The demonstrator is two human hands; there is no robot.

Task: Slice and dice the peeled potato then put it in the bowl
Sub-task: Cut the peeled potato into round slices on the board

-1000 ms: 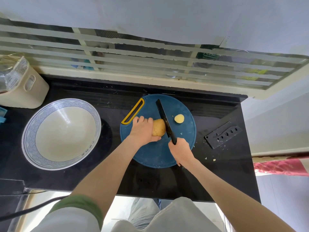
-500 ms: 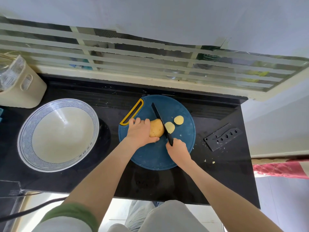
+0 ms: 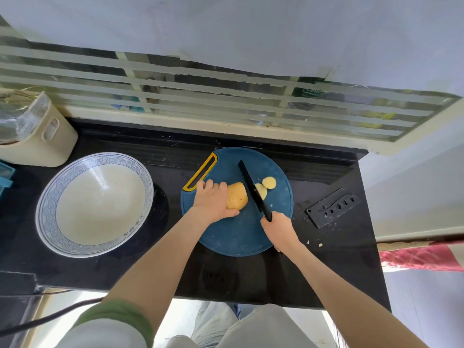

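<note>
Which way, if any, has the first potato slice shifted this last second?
No. The slice lies at the same spot on the blue board, right of the knife; a second slice now touches it.

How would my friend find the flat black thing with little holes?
Find the round blue cutting board on the black counter. Just right of it, flat on the counter, lies the black cover. Unlike the knife over the board, nobody holds it, and it has a row of small holes.
</note>
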